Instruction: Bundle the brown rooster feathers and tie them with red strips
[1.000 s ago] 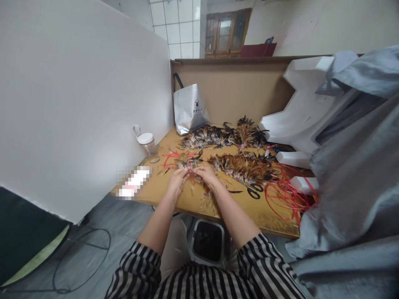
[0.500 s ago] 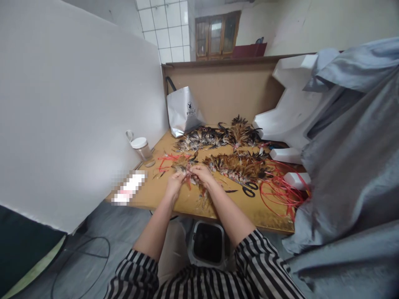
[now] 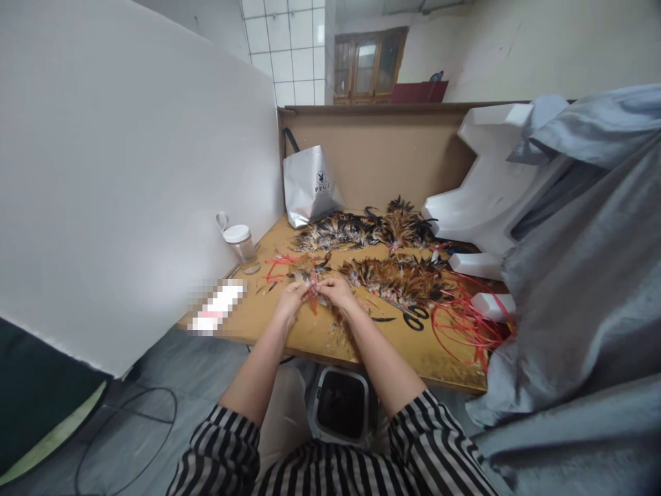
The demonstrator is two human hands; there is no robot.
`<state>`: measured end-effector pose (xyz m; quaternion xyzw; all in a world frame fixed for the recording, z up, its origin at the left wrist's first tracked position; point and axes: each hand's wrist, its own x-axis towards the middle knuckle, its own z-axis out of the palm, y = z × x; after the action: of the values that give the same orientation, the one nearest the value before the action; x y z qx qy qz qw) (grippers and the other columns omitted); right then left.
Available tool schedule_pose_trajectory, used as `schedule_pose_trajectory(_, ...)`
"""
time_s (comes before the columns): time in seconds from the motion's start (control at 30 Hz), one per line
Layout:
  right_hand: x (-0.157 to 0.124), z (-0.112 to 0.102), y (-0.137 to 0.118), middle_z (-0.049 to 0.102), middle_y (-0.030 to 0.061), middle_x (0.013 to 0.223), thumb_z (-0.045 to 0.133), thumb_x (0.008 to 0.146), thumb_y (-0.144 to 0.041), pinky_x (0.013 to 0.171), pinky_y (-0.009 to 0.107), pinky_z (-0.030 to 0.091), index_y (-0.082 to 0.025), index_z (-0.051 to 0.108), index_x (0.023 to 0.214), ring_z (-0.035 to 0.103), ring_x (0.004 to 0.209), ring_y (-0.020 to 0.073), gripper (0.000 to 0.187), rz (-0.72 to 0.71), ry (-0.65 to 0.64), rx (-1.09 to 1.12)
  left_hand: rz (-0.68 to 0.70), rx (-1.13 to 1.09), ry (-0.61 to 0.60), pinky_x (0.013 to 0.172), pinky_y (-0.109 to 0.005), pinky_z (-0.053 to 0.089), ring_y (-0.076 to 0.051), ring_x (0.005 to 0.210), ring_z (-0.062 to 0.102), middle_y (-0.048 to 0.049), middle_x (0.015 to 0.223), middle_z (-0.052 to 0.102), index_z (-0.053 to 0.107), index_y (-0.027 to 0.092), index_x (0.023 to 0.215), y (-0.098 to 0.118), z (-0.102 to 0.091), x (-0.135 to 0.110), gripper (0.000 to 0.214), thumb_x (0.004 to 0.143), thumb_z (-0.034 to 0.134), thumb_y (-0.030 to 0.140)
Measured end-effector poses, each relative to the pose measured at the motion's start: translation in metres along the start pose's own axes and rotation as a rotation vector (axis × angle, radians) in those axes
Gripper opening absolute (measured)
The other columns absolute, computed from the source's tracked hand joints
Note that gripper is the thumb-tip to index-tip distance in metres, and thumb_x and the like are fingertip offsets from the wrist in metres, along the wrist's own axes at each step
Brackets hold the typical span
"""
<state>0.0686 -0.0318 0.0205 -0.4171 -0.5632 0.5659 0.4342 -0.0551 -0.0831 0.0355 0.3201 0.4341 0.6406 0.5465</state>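
Observation:
My left hand [image 3: 292,297] and my right hand [image 3: 335,292] meet near the middle of the table, both with fingers pinched. Between them lies a small bundle of brown feathers [image 3: 308,264], its tips pointing away from me. Red plastic string [image 3: 313,281] crosses the quill end of this bundle, and my fingertips close on it from either side. Exactly how the string runs under my fingers is hidden. Just right of my right hand stretches a long row of brown feathers [image 3: 400,279]. Black-handled scissors [image 3: 414,317] lie at its near side.
Darker feathers [image 3: 335,231] lie behind, before a silver bag [image 3: 310,186]. A jar with a white lid [image 3: 240,246] stands left. A tangle of red string [image 3: 467,324] and white foam pieces [image 3: 478,266] are at right. Below the table edge stands a bin [image 3: 341,406].
The view has shifted slightly. My hands stay at the feather bundle; my right fingers have drawn back a little nearer me, and more red string shows between the hands.

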Motion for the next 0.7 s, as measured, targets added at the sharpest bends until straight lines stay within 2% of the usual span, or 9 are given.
schedule_pose_trajectory(0.17,-0.006,0.002,-0.001,0.051,-0.0048,0.042,0.066,0.054,-0.032,0.040,0.019,0.030,-0.015,0.061,0.064,0.038,0.038,0.0060,0.021,0.039,-0.027,0.068,0.002,-0.012,-0.001,0.075,-0.029,0.046,-0.015,0.069,0.061,-0.0103,0.074,0.068,0.067,0.009,0.073,-0.001,0.003,0.000,0.031,0.052,0.075,0.029)
schedule_pose_trajectory(0.33,-0.012,0.000,-0.003,0.047,-0.0059,0.041,0.070,0.052,-0.033,0.034,0.017,0.023,-0.015,0.057,0.065,0.035,0.036,0.0052,0.025,0.125,-0.018,0.315,-0.001,-0.063,0.061,0.073,-0.026,0.046,-0.014,0.071,0.062,-0.0108,0.079,0.068,0.067,0.010,0.072,0.000,0.000,-0.001,0.022,0.057,0.072,0.024)
schedule_pose_trajectory(0.43,-0.014,-0.004,-0.005,0.051,-0.0039,0.049,0.070,0.053,-0.031,0.035,0.016,0.027,-0.015,0.058,0.068,0.037,0.039,0.0049,0.026,0.154,-0.056,0.496,0.004,-0.076,0.100,0.071,-0.023,0.046,-0.011,0.070,0.061,-0.0096,0.079,0.067,0.066,0.011,0.070,0.003,-0.005,-0.001,0.017,0.058,0.071,0.022)
schedule_pose_trajectory(0.6,-0.016,-0.022,-0.008,0.062,0.0003,0.072,0.068,0.060,-0.026,0.039,0.016,0.035,-0.017,0.056,0.072,0.039,0.043,0.0032,0.019,0.102,-0.042,0.744,-0.010,0.082,0.159,0.065,-0.023,0.047,-0.013,0.066,0.061,-0.0089,0.074,0.066,0.065,0.011,0.067,0.014,-0.029,0.005,0.017,0.057,0.071,0.023)
schedule_pose_trajectory(0.7,-0.018,-0.038,-0.010,0.062,0.0003,0.073,0.065,0.064,-0.025,0.042,0.016,0.038,-0.017,0.056,0.072,0.044,0.047,0.0043,0.014,0.066,0.009,0.781,0.008,0.280,0.181,0.062,-0.025,0.048,-0.015,0.063,0.060,-0.0075,0.065,0.065,0.065,0.013,0.062,0.021,-0.051,0.010,0.015,0.055,0.071,0.024)
